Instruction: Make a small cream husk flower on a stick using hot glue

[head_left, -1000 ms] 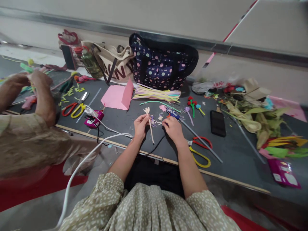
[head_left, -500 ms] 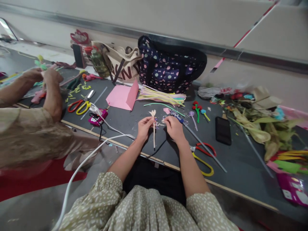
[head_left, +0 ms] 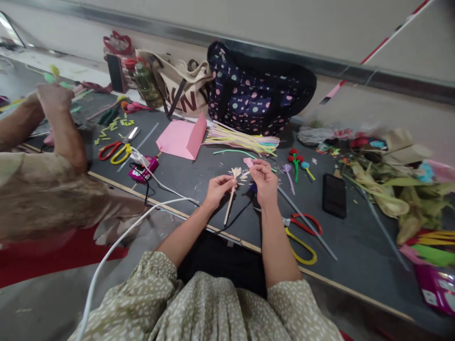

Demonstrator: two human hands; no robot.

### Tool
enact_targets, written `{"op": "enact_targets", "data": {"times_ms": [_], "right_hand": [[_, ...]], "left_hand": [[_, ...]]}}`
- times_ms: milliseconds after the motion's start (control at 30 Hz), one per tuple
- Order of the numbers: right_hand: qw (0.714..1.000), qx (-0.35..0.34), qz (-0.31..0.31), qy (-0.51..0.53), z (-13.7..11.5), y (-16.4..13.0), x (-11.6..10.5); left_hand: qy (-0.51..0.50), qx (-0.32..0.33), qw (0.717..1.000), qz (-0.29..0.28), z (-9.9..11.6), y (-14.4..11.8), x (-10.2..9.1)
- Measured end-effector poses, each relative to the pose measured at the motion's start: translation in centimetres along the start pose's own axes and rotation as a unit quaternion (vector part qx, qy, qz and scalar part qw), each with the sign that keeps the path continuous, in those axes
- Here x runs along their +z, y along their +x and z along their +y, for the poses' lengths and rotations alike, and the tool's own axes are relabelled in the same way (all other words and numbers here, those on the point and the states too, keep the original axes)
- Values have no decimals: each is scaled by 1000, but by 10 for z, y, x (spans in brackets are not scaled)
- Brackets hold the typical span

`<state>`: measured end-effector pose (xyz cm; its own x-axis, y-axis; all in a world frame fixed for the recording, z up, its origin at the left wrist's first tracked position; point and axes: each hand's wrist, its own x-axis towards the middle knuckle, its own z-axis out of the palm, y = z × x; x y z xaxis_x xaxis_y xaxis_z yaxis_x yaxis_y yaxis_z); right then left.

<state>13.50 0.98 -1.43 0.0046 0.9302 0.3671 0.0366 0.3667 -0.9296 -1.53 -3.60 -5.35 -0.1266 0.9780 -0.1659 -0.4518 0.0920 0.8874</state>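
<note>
My left hand point(head_left: 217, 188) pinches a pale straw stick point(head_left: 229, 205) whose top end is cut into a frayed flower shape point(head_left: 236, 172). The stick slants down toward the table's front edge. My right hand point(head_left: 265, 180) is raised just right of the frayed top, fingers closed on a small pale piece next to it. Small cut scraps lie on the dark table point(head_left: 199, 180) under both hands. Red and yellow scissors point(head_left: 302, 234) lie right of my right forearm.
A pink folded paper point(head_left: 181, 137), a bundle of straws point(head_left: 241, 139), a spotted bag point(head_left: 256, 92), a black phone point(head_left: 333, 195) and dried leaves point(head_left: 387, 194) lie around. Another person's arms point(head_left: 53, 128) work at the left, near other scissors point(head_left: 115, 150) and a pink device point(head_left: 142, 171) with a white cable.
Both my hands have lifted off the table with the stick. The right hand has risen to the frayed top. The stick now tilts the other way.
</note>
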Motion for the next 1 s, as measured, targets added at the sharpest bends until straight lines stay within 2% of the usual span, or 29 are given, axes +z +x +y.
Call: {"op": "enact_targets", "data": {"times_ms": [233,433,1000], "right_hand": [[989,-60,-12,-138,-3,0,0],[980,-72,-11,-185,-2,-2,1],[972,-111,0,-207,0,-5,5]], "left_hand": [[9,-32,999,-12,5,-5,7],[16,-33,999,-12,7,-6,8],[19,-19,999,-35,6,-7,7]]}}
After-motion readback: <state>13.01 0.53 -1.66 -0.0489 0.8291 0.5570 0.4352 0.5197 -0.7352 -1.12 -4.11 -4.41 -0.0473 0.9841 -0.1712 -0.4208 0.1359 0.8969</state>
